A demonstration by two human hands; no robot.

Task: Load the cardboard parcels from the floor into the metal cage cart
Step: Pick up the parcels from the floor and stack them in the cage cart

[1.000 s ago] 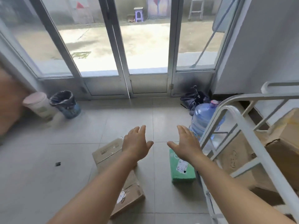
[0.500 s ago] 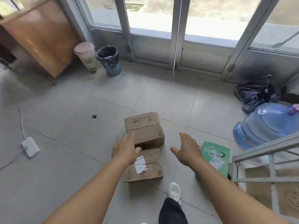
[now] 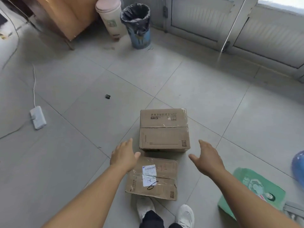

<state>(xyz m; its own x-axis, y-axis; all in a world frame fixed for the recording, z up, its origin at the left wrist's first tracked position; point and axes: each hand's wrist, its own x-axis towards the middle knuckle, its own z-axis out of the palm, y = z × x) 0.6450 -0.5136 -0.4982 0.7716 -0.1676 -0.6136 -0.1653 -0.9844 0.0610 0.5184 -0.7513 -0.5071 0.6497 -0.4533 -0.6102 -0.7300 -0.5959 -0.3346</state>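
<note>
Two brown cardboard parcels lie on the tiled floor. The larger taped parcel [image 3: 164, 130] sits farther from me. The smaller parcel [image 3: 153, 178], with a white label, lies just in front of my shoes. A green parcel [image 3: 253, 186] lies at the lower right. My left hand [image 3: 124, 155] hovers open at the smaller parcel's left far corner. My right hand [image 3: 208, 157] hovers open to the right of both brown parcels, touching neither. Only a sliver of the cage cart [image 3: 294, 211] shows at the lower right edge.
A black-lined bin [image 3: 137, 25] and a pink bin [image 3: 111, 17] stand by the glass doors at the top. A wooden cabinet [image 3: 65, 14] is at the top left. A white power strip [image 3: 37, 117] and its cable lie at left. A blue water jug [image 3: 298, 167] is at the right edge.
My view has tipped down and to the left, away from the cart and onto the two brown parcels. Both open hands have come lower and spread wider on either side of them.
</note>
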